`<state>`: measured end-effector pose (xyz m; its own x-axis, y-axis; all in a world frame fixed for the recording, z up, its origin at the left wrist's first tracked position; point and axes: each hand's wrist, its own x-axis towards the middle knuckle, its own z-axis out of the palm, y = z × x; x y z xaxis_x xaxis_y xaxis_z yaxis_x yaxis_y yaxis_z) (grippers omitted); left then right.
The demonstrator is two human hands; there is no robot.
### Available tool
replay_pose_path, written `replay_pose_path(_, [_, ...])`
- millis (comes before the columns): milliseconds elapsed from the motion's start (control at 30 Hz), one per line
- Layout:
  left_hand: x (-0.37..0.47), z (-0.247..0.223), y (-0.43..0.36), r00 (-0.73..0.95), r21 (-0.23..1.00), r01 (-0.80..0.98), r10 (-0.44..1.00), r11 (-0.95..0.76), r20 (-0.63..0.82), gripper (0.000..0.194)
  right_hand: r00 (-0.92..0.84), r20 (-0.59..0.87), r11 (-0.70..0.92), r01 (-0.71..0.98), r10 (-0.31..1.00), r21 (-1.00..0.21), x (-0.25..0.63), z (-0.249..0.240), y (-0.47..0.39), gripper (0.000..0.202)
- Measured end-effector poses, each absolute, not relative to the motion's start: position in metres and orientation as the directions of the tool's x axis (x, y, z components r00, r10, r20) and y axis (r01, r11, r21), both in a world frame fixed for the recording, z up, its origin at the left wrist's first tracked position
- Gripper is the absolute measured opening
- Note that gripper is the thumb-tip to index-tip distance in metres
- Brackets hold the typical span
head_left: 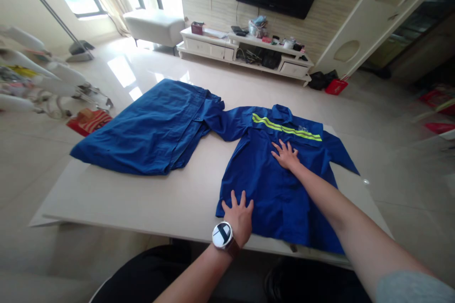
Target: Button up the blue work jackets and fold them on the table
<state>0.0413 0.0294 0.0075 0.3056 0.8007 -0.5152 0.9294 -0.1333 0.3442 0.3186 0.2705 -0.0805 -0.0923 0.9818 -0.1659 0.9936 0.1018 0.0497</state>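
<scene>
Seemingly smoothing the jacket (263,170) flat on the tabletop (131,199) beneath spread left fingers (234,201) and right fingers (283,147), gripping nothing, next calling for light, even pressure.

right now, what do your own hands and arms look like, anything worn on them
Both hands are ungloved. Above the left hand sits a wristwatch with a round, silver-coloured case, a glossy face and a dark brown strap. The right hand has no watch; a grey sleeve shows farther up that arm. No sleeve shows on the left.
</scene>
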Motion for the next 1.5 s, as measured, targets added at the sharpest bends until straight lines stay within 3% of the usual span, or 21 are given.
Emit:
replay_pose_path(167, [0.041, 0.005, 0.038, 0.326, 0.337, 0.926, 0.805, -0.168, -0.495, 0.069, -0.031, -0.144, 0.043, 0.996, 0.989, 0.084, 0.288, -0.067, 0.262, 0.061])
replay_pose_path(367, [0.041, 0.003, 0.033, 0.304, 0.341, 0.931, 0.798, -0.132, -0.52, 0.074, -0.252, -0.026, 0.254, 0.964, 0.967, 0.081, 0.341, -0.062, 0.14, 0.057])
replay_pose_path(500, [0.036, 0.004, 0.026, 0.303, 0.335, 0.934, 0.769, -0.123, -0.563, 0.076, 0.005, -0.069, -0.001, 0.998, 0.998, 0.062, 0.413, -0.075, 0.044, 0.056])
replay_pose_path(633, [0.03, 0.012, 0.023, 0.36, 0.351, 0.92, 0.726, -0.173, -0.586, 0.069, 0.013, -0.101, -0.009, 0.999, 0.995, 0.037, 0.418, -0.086, -0.009, 0.058])
replay_pose_path(733, [0.026, 0.014, 0.027, 0.356, 0.316, 0.922, 0.81, -0.223, -0.466, 0.056, 0.002, -0.074, 0.0, 1.0, 0.997, 0.03, 0.394, -0.085, -0.023, 0.059])
replay_pose_path(833, [0.021, 0.001, 0.031, 0.341, 0.262, 0.929, 0.884, -0.263, -0.32, 0.067, 0.008, -0.07, -0.007, 1.0, 0.997, 0.007, 0.38, -0.078, -0.025, 0.058])
replay_pose_path(1033, [0.004, -0.035, 0.024, 0.296, 0.217, 0.952, 0.827, -0.215, -0.478, 0.082, 0.028, -0.062, -0.031, 0.998, 0.998, -0.053, 0.381, -0.07, -0.025, 0.056])
replay_pose_path(1500, [0.028, -0.006, 0.01, 0.255, 0.121, 0.967, 0.839, -0.225, -0.481, 0.087, 0.044, -0.027, -0.047, 0.993, 0.999, -0.111, 0.38, -0.072, -0.022, 0.054])
